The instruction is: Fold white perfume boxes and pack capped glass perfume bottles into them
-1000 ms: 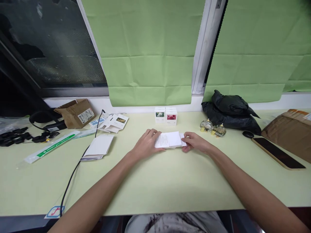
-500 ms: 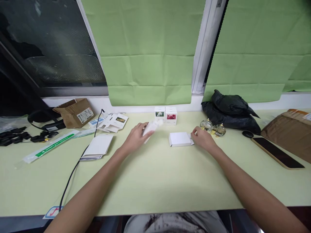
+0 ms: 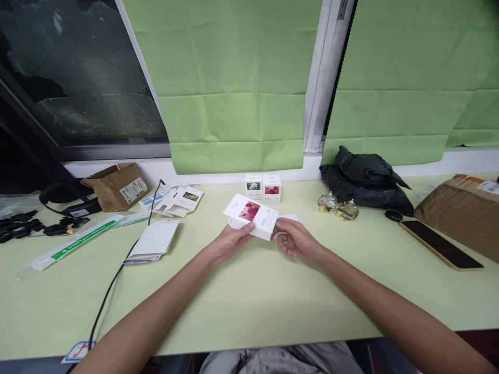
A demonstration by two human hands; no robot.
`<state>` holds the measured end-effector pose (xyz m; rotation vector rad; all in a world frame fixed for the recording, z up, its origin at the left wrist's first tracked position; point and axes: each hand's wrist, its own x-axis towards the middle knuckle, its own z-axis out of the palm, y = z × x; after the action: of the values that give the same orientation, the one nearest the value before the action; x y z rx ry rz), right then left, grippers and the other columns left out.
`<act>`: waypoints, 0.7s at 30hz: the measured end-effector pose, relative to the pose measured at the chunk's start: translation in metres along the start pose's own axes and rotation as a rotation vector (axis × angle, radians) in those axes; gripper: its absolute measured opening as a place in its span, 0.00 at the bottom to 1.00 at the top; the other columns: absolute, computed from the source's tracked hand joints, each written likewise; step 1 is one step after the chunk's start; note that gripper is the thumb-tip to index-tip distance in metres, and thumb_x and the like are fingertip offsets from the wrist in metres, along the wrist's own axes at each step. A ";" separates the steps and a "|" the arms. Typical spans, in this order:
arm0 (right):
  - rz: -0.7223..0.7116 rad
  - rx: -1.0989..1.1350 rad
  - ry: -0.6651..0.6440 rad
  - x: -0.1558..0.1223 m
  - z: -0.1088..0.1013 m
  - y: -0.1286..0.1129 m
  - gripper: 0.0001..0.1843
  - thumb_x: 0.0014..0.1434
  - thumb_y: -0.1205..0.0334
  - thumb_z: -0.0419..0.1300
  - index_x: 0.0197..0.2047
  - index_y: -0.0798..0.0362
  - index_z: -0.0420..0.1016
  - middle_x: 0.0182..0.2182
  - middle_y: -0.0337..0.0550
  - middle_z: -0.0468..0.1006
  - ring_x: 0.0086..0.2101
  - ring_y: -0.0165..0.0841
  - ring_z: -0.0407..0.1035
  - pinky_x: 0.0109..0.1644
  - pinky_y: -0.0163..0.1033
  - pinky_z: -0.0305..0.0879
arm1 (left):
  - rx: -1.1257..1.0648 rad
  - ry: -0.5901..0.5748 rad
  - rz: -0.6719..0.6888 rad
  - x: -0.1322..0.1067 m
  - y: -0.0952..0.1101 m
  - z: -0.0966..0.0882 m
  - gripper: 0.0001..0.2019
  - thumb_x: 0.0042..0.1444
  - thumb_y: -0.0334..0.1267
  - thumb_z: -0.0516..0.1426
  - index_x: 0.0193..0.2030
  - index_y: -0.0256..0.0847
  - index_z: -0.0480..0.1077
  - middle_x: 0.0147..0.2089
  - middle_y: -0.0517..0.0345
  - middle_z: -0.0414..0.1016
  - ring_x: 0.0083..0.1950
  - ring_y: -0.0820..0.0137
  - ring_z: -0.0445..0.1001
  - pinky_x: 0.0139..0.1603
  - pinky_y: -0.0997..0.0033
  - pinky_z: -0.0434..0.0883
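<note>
A white cardboard box printed with a red flower picture is held tilted above the table, its printed face up. My left hand grips its near left side, thumb on top and fingers underneath. At the box's right end, my right hand has its thumb and forefinger pinched on the edge, the other fingers curled. Behind my right hand a second white box lies on the table, mostly hidden. Small white boxes with flower pictures stand together farther back.
Two round glass bottles with gold-coloured parts are to the right, near black plastic bags. A phone and a brown parcel lie far right. Folded white cartons, a black cable and an opened brown box occupy the left.
My left hand has turned the white box so its flower print faces up and brought it slightly nearer. My right hand has left the second box's side and moved left to the held box.
</note>
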<state>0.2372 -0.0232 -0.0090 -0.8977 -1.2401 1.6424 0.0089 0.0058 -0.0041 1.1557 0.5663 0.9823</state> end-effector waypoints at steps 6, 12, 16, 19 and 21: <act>-0.002 0.034 0.006 0.000 -0.004 -0.003 0.16 0.63 0.47 0.65 0.44 0.51 0.76 0.42 0.46 0.82 0.21 0.25 0.67 0.13 0.28 0.54 | 0.050 -0.060 -0.017 -0.002 0.003 -0.001 0.29 0.57 0.44 0.71 0.64 0.42 0.72 0.70 0.42 0.72 0.70 0.52 0.71 0.71 0.49 0.67; 0.049 0.026 0.006 -0.001 -0.003 -0.002 0.14 0.60 0.51 0.65 0.43 0.52 0.77 0.39 0.45 0.81 0.22 0.26 0.67 0.13 0.30 0.56 | 0.107 -0.079 -0.018 -0.004 0.005 0.000 0.28 0.57 0.44 0.71 0.63 0.41 0.73 0.68 0.41 0.74 0.69 0.50 0.72 0.70 0.46 0.67; 0.048 0.035 -0.019 -0.001 -0.005 -0.002 0.12 0.54 0.59 0.63 0.42 0.52 0.76 0.29 0.39 0.75 0.23 0.28 0.66 0.15 0.30 0.56 | 0.080 -0.043 -0.005 -0.004 0.006 0.001 0.27 0.59 0.45 0.70 0.64 0.43 0.73 0.68 0.42 0.73 0.68 0.50 0.73 0.70 0.46 0.69; 0.001 -0.045 0.032 -0.002 -0.005 -0.003 0.20 0.54 0.60 0.59 0.52 0.47 0.73 0.30 0.35 0.73 0.22 0.29 0.64 0.16 0.32 0.54 | 0.001 0.047 0.018 -0.002 0.009 0.003 0.27 0.62 0.45 0.67 0.66 0.44 0.71 0.70 0.44 0.72 0.69 0.52 0.72 0.70 0.49 0.70; -0.151 -0.200 0.153 -0.004 -0.004 -0.004 0.24 0.57 0.60 0.58 0.58 0.41 0.69 0.38 0.37 0.74 0.23 0.28 0.64 0.20 0.33 0.57 | -0.037 0.096 0.016 0.000 0.009 0.005 0.27 0.63 0.45 0.66 0.67 0.44 0.70 0.70 0.45 0.71 0.69 0.54 0.72 0.71 0.51 0.70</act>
<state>0.2431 -0.0249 -0.0060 -1.0063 -1.3465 1.3233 0.0099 0.0041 0.0061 1.0853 0.6141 1.0622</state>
